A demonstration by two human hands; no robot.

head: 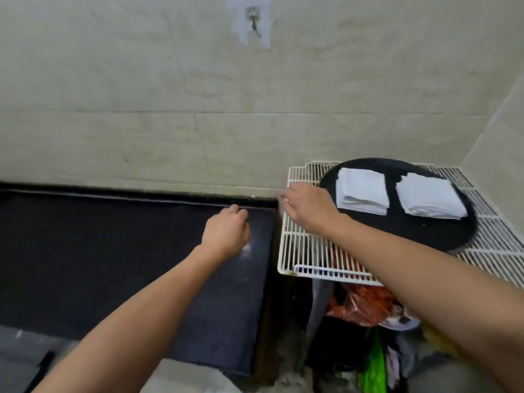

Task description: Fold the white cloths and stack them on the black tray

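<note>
Person, two arms, head view. Left forearm (147, 304): bare along its whole visible length, from the lower left of the frame to the left hand (226, 234) at centre. Right forearm (425, 268): bare likewise, from the lower right edge to the right hand (306, 208), right of centre. Pale blur at the right fingertips, unidentifiable.

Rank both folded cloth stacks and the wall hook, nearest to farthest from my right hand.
1. Left cloth stack, beside the right hand.
2. Right cloth stack, across the black tray.
3. Wall hook, high on the wall.
</note>
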